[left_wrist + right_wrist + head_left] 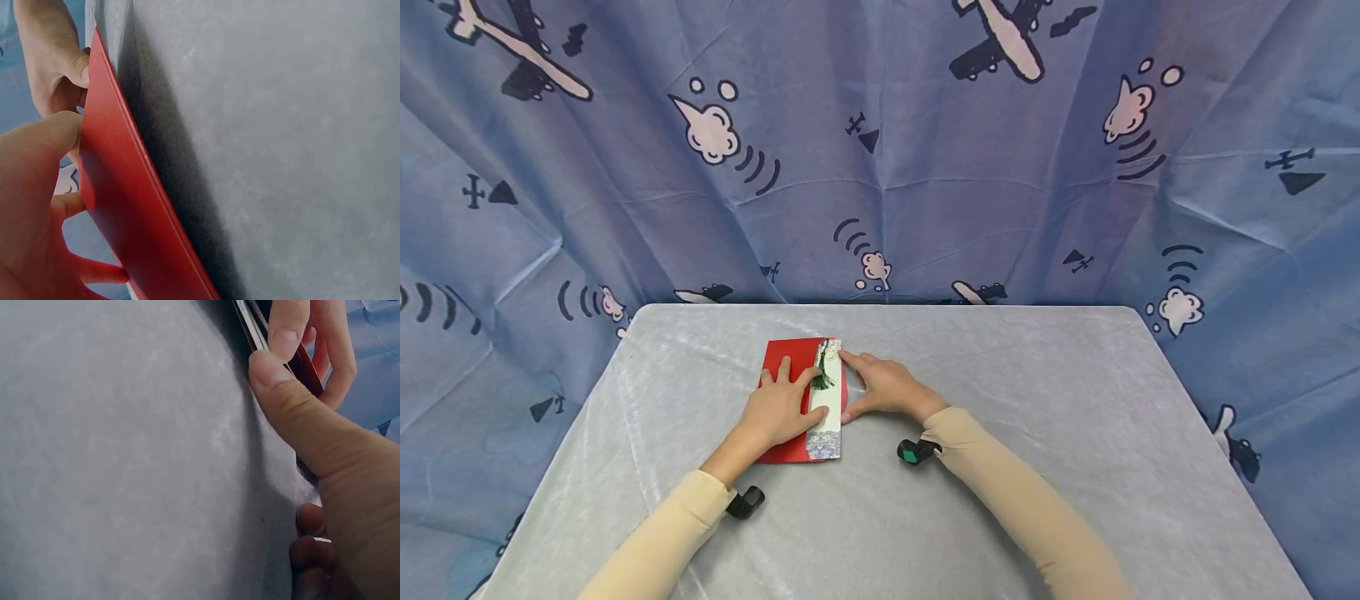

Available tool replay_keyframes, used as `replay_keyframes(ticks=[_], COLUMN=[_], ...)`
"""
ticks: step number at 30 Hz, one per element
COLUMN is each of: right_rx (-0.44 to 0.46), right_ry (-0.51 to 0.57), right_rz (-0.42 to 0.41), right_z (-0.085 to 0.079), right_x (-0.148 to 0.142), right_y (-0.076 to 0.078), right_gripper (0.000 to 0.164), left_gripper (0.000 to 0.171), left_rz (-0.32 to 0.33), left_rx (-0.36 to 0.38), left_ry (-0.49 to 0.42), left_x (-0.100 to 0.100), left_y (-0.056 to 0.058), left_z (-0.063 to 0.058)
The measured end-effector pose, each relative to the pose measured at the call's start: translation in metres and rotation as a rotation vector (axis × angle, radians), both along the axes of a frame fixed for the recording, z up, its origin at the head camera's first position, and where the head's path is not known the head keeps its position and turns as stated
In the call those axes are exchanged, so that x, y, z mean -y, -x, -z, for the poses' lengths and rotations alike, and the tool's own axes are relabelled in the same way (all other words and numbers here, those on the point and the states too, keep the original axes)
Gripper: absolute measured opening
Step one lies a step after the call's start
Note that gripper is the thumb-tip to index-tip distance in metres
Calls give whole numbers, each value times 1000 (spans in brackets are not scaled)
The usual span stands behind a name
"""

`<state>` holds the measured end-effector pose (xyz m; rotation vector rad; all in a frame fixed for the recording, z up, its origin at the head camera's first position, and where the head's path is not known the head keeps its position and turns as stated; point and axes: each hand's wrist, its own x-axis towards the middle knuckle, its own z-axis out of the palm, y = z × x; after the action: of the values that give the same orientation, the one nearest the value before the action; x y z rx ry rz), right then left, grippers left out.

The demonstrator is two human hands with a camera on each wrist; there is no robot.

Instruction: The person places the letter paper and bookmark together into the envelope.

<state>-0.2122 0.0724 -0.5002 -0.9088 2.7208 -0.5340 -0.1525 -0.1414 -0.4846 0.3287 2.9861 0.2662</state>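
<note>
A flat red booklet or folder [787, 452] lies on the table, and its exact kind cannot be told. Along its right side runs a white bookmark-like strip [826, 421] with a blue floral end and a dark green tassel [823, 382]. A bit of pink shows past the strip's right edge. My left hand [781, 410] rests on the red cover with fingers spread, its thumb on the strip. In the left wrist view the red cover [125, 175] appears edge-on under the fingers. My right hand [886, 387] touches the right edge with thumb and index finger apart.
A grey-white cloth covers the table [1037, 400]. Behind it hangs a blue curtain [925, 225] printed with airplanes and clouds. Small dark wrist cameras sit by the left cuff [747, 502] and the right cuff [917, 451].
</note>
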Motion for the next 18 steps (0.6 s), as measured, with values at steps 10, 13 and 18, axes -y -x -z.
replay_keyframes(ticks=[10, 13, 18], right_rx=[9, 18, 37], right_ry=[-14, -23, -39], right_rz=[22, 33, 46], right_z=[-2, -2, -3], right_x=[4, 6, 8], right_y=[-1, -2, -2], right_gripper=[118, 118, 117], left_gripper=[73, 73, 74], left_rz=[0, 0, 0], left_rx=[-2, -2, 1], left_ry=[0, 3, 3], left_x=[0, 0, 0], left_y=[0, 0, 0], left_z=[0, 0, -1])
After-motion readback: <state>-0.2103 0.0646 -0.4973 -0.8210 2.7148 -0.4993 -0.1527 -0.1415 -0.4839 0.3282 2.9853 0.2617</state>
